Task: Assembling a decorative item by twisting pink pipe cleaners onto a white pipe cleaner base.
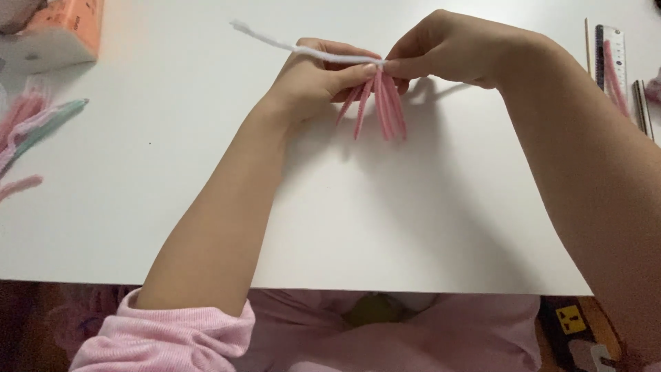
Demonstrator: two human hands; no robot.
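Observation:
My left hand (313, 79) grips a bunch of short pink pipe cleaners (382, 107) that hang down from its fingers above the white table (344, 220). A white pipe cleaner (296, 47) lies across the top of the bunch, its free end sticking out to the upper left. My right hand (447, 48) pinches the white pipe cleaner's other end right beside my left thumb, fingertips touching the bunch. Both hands meet at the far middle of the table.
Loose pink, white and teal pipe cleaners (31, 124) lie at the left edge. An orange and white box (58, 31) stands at the far left corner. A ruler (611, 58) with a pink pipe cleaner on it lies at the far right.

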